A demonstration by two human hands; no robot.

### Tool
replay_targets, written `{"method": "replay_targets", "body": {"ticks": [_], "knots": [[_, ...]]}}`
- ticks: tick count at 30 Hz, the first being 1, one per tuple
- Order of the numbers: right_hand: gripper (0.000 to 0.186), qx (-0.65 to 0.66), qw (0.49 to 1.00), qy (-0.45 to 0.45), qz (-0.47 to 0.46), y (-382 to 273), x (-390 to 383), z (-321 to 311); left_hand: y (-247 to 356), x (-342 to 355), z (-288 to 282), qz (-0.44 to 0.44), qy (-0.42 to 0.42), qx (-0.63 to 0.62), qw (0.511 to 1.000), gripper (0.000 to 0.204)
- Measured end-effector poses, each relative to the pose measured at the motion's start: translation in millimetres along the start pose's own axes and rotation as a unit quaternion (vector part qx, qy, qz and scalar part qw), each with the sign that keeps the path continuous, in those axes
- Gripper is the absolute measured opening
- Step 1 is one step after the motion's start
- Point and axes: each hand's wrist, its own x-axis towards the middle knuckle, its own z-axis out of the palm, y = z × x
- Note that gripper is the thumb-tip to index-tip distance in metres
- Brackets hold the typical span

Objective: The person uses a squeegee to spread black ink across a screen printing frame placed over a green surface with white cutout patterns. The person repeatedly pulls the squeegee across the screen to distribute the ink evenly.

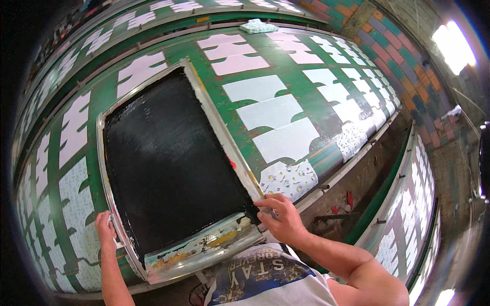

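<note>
While clock directions run from the middle of the screen frame [221, 130], with twelve straight ahead, the long green table [214, 87] carries faintly patterned cut pieces [81, 219] at eight o'clock and plain pink ones [70, 150] between nine and ten. The left hand [105, 228], between seven and eight, has its grip curled around the frame's left side, by a small white part too obscured to name. The frame lies tilted over the table, its black panel [171, 163] hiding whatever is below, its near bar smeared with yellow, white and dark paint. More pink pieces [237, 64] lie at one o'clock, with a folded pale stack [259, 26] farther out. At five o'clock, the person's shirt [270, 280] bears large block lettering, the only clear writing, across a dark blue panel. White pieces [268, 112] sit at two o'clock; at four, the right hand [282, 217] has its grip pinching the right rail near its lower corner, just beside a piece with small coloured motifs [289, 179]. Farther right, a gap with a red object [349, 200] in it separates a second table [365, 227], while a wall of multicoloured blocks [380, 53] and a glaring light [454, 46] stand toward two.
</note>
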Motion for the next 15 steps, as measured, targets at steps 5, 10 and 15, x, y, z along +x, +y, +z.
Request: {"method": "replay_targets", "body": {"ticks": [5, 10, 15], "knots": [[0.030, 0.069, 0.997, 0.013, 0.028, 16, 14, -14, 37, -7, 8, 0.025, 0.001, -0.033, 0.999, 0.025], [0.027, 0.110, 0.991, 0.059, 0.050, 58, 49, -49, 91, -27, 63, 0.043, -0.026, -0.057, 0.997, 0.029], [0.023, 0.104, 0.988, 0.084, 0.076, 132, 89, -110, 127, -63, 167, 0.053, -0.035, -0.079, 0.995, 0.025]]}}
